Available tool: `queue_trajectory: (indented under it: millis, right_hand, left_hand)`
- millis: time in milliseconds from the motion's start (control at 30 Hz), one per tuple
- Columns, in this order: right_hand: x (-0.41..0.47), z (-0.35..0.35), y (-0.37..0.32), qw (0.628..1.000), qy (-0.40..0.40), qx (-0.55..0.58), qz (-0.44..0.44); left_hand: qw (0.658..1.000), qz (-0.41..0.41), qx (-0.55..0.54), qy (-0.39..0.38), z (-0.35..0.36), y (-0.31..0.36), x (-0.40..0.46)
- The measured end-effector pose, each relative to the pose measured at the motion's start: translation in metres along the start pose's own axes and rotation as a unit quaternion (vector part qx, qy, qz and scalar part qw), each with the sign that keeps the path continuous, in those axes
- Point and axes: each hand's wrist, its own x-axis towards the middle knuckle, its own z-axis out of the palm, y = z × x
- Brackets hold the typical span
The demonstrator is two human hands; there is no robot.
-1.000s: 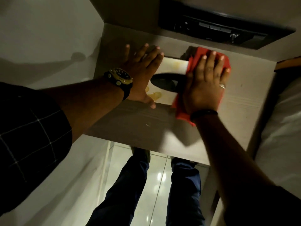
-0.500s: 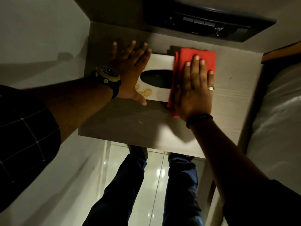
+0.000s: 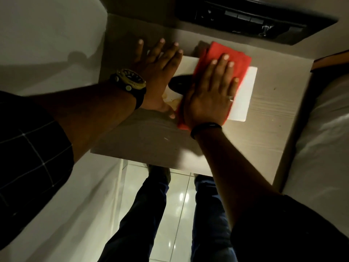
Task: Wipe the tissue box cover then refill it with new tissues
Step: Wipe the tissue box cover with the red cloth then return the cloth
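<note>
head view: white cover lies flat on the table, its dark slot partly hidden. right hand presses flat, fingers spread and straight, on a red cloth over the cover's middle, gripping nothing. left hand, also flat and open, rests on the cover's left end, thumb at the near edge beside a yellowish stain. watch on the left wrist. wall panel behind is too dark to read.
</note>
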Motion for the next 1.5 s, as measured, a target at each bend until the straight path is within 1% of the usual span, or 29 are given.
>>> queue_trajectory:
  millis: [133,233,267,400,467,500,600,700,767,800,867,967,1000,1033,1067,1167,1333,1400,1500]
  right_hand:
    - [-0.005,0.004,-0.012,0.992,-0.037,0.002,-0.123]
    - [-0.006,0.000,0.013,0.976,-0.056,-0.020,-0.209]
    - [-0.007,-0.001,0.028,0.974,-0.055,-0.028,-0.220]
    - [-0.010,-0.012,0.082,0.976,-0.041,-0.065,-0.202]
    - [-0.009,-0.015,0.089,0.975,-0.031,-0.077,-0.207]
    - [-0.010,-0.015,0.087,0.977,-0.026,-0.074,-0.196]
    - [-0.012,-0.010,0.066,0.994,-0.012,-0.036,-0.100]
    - [-0.009,-0.004,0.036,1.000,0.007,-0.010,-0.001]
    - [-0.004,-0.002,0.019,0.999,0.021,0.005,0.037]
    - [-0.001,-0.002,0.015,0.999,0.023,0.010,0.039]
    - [-0.001,-0.002,0.013,1.000,0.007,0.012,0.002]
    - [-0.010,-0.004,0.033,0.989,-0.032,-0.009,-0.141]
    - [-0.012,-0.004,0.043,0.982,-0.034,-0.019,-0.186]
    - [-0.012,-0.005,0.054,0.977,-0.027,-0.025,-0.210]
    - [-0.013,-0.006,0.063,0.977,-0.012,-0.028,-0.213]
    - [-0.014,-0.007,0.074,0.988,0.033,-0.032,-0.148]
    - [-0.010,-0.003,0.041,0.999,0.038,-0.015,0.006]
    - [-0.011,-0.001,0.037,0.999,0.036,-0.015,0.029]
    - [-0.015,-0.002,0.045,0.999,0.026,-0.021,0.018]
  left_hand:
    - [1.000,-0.001,-0.012,-0.013,-0.005,0.001,0.001]
    - [1.000,0.002,0.008,-0.020,-0.008,0.002,-0.001]
    - [1.000,-0.001,0.011,-0.023,-0.009,0.003,-0.001]
    - [0.999,-0.009,0.017,-0.035,-0.008,0.005,-0.001]
    - [0.999,-0.009,0.017,-0.031,-0.008,0.006,-0.001]
    - [0.999,-0.009,0.012,-0.030,-0.008,0.007,-0.002]
    - [1.000,-0.007,0.003,-0.018,-0.005,0.006,-0.002]
    - [1.000,-0.003,0.007,-0.010,-0.003,0.004,-0.002]
    - [1.000,-0.001,0.009,-0.008,-0.002,0.005,-0.001]
    - [1.000,-0.001,0.010,-0.009,-0.002,0.004,0.000]
    - [1.000,-0.005,0.013,-0.010,-0.003,0.004,0.000]
    - [1.000,-0.006,0.018,-0.014,-0.005,0.004,-0.001]
    - [1.000,-0.007,0.020,-0.016,-0.005,0.003,-0.001]
    - [1.000,-0.008,0.021,-0.018,-0.005,0.003,-0.002]
    - [1.000,-0.009,0.022,-0.021,-0.006,0.003,-0.002]
    - [0.999,-0.010,0.024,-0.023,-0.007,0.005,-0.002]
    - [1.000,-0.003,0.017,-0.016,-0.007,0.003,-0.001]
    - [1.000,-0.002,0.012,-0.010,-0.005,0.005,0.000]
    - [1.000,-0.002,0.015,-0.004,-0.004,0.009,0.001]
